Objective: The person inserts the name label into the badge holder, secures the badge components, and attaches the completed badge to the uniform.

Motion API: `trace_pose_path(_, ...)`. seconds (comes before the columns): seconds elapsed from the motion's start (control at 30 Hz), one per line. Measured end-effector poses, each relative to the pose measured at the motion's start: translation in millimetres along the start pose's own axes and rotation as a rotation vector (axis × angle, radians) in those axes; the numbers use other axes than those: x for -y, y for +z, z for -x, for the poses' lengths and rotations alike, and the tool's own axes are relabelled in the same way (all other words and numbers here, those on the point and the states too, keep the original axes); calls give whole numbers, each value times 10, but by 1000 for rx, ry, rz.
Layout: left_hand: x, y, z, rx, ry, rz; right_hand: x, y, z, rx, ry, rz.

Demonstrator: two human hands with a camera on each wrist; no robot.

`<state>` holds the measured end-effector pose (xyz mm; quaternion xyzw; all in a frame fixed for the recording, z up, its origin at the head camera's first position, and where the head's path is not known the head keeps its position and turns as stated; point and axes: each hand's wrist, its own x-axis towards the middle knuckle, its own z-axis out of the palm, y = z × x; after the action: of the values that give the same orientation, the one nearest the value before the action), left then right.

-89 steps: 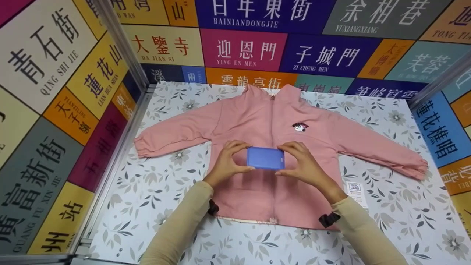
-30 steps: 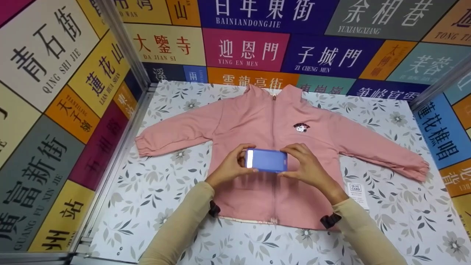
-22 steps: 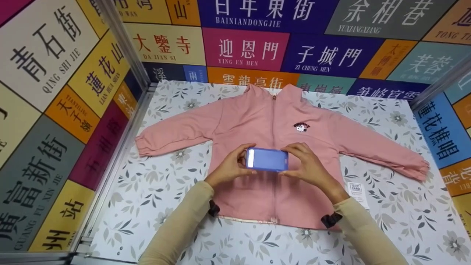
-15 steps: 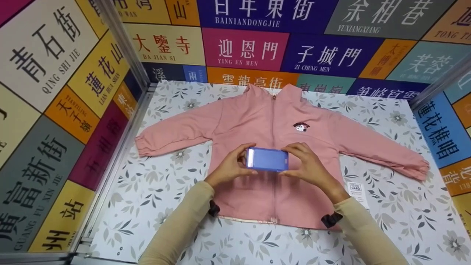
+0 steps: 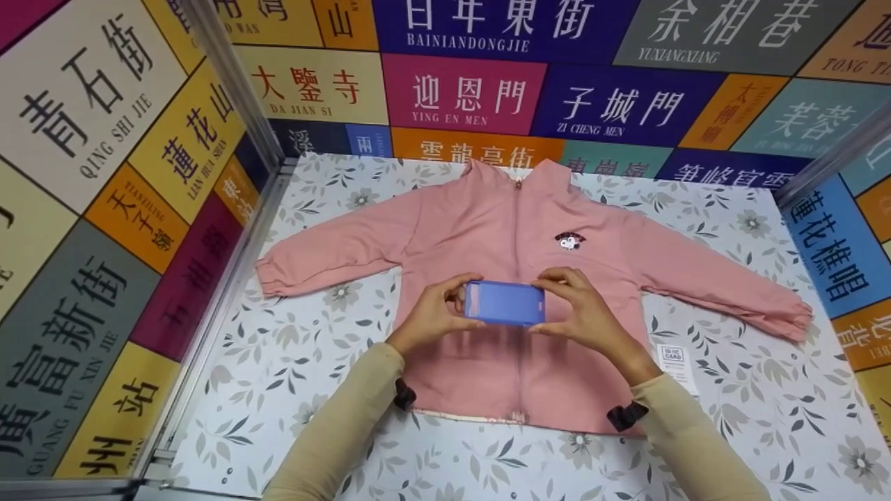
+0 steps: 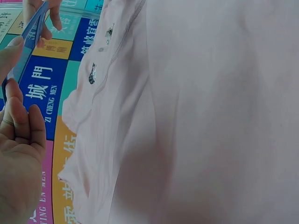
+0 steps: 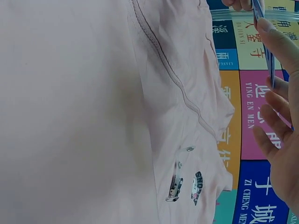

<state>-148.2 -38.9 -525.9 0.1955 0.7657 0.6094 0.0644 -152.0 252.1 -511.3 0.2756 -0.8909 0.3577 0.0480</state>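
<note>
1. The blue card holder [image 5: 506,303], as it appears to be, is held in mid-air over the front of the pink jacket [image 5: 459,236], long side running left to right, a small slot near its right end.
2. The left hand [image 5: 433,314] pinches its left end between thumb and fingertips; the right hand [image 5: 583,312] pinches the other end likewise. Each grip spans only the short side, so neither is wide.
3. The step in hand, I judge, is holding it up steady, perhaps to look it over. A next move calls for the two hands to act together; if one lets go, the thin piece could tilt in the other.
4. Below, the jacket lies spread flat, its zip [image 5: 516,233] running up the middle and passing behind the holder.
5. A white printed card [image 5: 674,365] lies just beside the jacket's lower side, near the right forearm, which should lower with care there.
6. The jacket's collar reaches the back edge of the patterned tabletop [image 5: 759,396], close to the lettered wall [image 5: 463,94], leaving little room that way. A metal rail [image 5: 188,376] bounds the left. Wider room lies below either outstretched jacket sleeve.
</note>
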Motion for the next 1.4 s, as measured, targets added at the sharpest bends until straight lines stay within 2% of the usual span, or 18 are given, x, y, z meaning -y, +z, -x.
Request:
trace_pose_path(0.17, -105, 4, 42, -20, -8, -13, -15, -8, 15, -8, -5, -9)
trace_pose_path(0.67, -100, 21, 15, -37, 6, -8, -23, -44, 36, -7, -20, 35)
trace_pose_path(0.9, 188, 21, -39, -29, 46, -13, -11, -54, 51, -22, -49, 41)
trace_pose_path(1.1, 189, 21, -36, -28, 27, -29, -12, -62, 55, -29, -61, 57)
trace_pose_path(1.23, 147, 15, -17, -21, 16, -28, -23, -64, 56, -31, -65, 63)
trace_pose_path(1.4, -8, -31, 38, -12, 26, -21, -41, -80, 71, -20, -57, 59)
